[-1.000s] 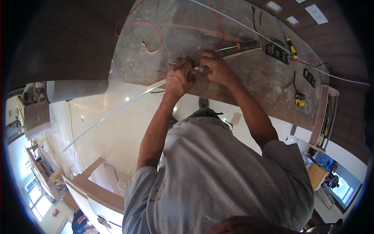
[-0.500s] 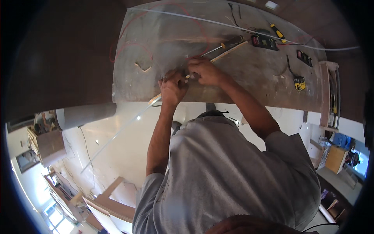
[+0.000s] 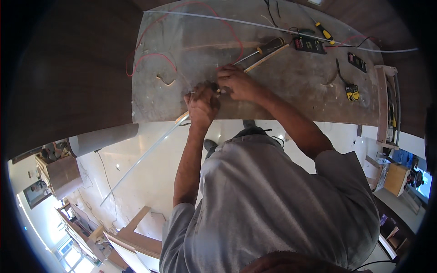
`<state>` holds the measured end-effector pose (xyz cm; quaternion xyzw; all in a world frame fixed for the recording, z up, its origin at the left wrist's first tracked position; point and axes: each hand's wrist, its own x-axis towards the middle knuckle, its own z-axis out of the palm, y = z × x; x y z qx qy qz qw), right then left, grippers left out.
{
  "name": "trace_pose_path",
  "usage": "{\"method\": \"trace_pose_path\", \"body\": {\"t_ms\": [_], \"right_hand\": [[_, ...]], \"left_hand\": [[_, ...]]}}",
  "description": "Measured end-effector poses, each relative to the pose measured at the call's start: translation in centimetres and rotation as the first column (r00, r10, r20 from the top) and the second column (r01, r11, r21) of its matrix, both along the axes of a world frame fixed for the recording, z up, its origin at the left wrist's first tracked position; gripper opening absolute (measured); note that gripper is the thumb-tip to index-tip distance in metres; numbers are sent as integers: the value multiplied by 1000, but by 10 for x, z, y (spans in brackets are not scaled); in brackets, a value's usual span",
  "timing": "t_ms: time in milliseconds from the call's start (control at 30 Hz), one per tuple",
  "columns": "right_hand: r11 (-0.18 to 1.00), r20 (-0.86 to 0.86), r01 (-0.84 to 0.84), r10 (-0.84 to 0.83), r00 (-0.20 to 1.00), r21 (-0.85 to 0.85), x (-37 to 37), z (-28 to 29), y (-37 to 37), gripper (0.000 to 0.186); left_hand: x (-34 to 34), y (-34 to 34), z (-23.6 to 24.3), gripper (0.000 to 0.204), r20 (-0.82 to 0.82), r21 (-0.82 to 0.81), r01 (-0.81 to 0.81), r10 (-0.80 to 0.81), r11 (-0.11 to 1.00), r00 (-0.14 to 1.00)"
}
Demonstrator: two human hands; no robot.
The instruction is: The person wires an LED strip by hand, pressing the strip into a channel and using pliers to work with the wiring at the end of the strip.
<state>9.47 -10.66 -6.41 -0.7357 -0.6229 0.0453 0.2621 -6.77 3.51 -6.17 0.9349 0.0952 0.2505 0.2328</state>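
Note:
Both my hands work close together near the front edge of a worn grey-brown work board. My left hand (image 3: pixel 202 103) is closed over a long, thin whitish strip (image 3: pixel 143 158), which runs out below it past the board's edge. My right hand (image 3: pixel 237 83) is closed too, its fingertips pinched beside the left ones; what they hold is hidden. A small pale bit (image 3: pixel 218 91) shows between the hands. A narrow wooden stick (image 3: pixel 268 58) emerges beyond the right hand. Beside it lies a screwdriver (image 3: pixel 271 46) with a dark and yellow handle, its shaft pointing at my right fingers.
A red wire (image 3: pixel 236 38) loops over the board (image 3: pixel 291 98). Another pale strip (image 3: pixel 218 19) crosses the far side. Toward the right lie a black meter (image 3: pixel 309 44), a yellow-handled screwdriver (image 3: pixel 325 32), a dark device (image 3: pixel 357 62) and a tape measure (image 3: pixel 352 92). Dark panels (image 3: pixel 68 68) flank the board.
The view has shifted slightly. My hands stay at nearly the same place on the board, both still closed, with only small finger movement. Nothing has visibly been put down or taken up.

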Motion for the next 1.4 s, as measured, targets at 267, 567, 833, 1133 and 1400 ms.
{"method": "trace_pose_path", "body": {"t_ms": [267,567,833,1133,1400], "right_hand": [[998,-533,15,24,846,68,27,34,-19,33],[988,323,-95,131,937,-125,99,30,-24,29],[976,480,-150,57,875,156,93,58,-28,22],[933,125,-279,312,942,-227,48,59,-27,28],[958,114,-199,226,968,-205,29,55,-22,20]], "left_hand": [[0,-12,7,17,-67,-3,-97,96,995,993],[-3,-11,6,17,-30,16,-114,114,993,993],[-2,-16,4,27,4,60,-143,143,988,990],[1,-17,5,26,24,73,-164,162,984,986],[-3,-16,4,23,31,50,-176,175,983,984]]}}
